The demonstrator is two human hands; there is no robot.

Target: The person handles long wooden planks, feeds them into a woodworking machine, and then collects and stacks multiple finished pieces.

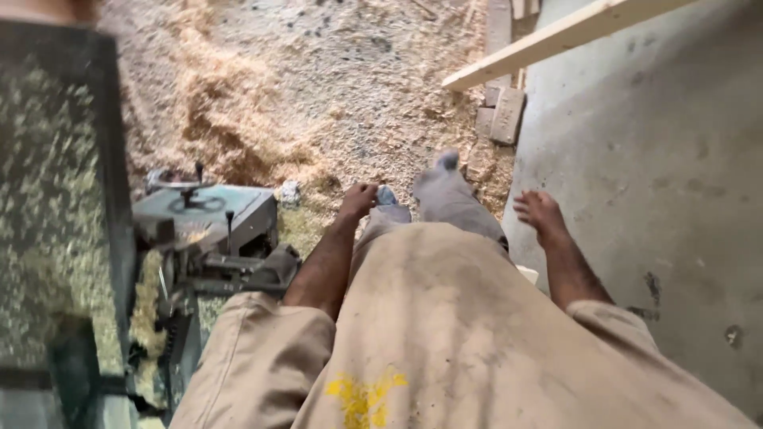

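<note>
Hanging empty: left hand (359, 199) curled (beside green machine (203, 218)); right hand (540, 211) spread, plank (556, 38) ahead.

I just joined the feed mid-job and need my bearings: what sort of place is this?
Most likely a woodworking shop or sawmill. Sawdust and wood shavings cover the floor, a green metal machine stands at the left, and a pale wooden plank lies at the top right.
</note>
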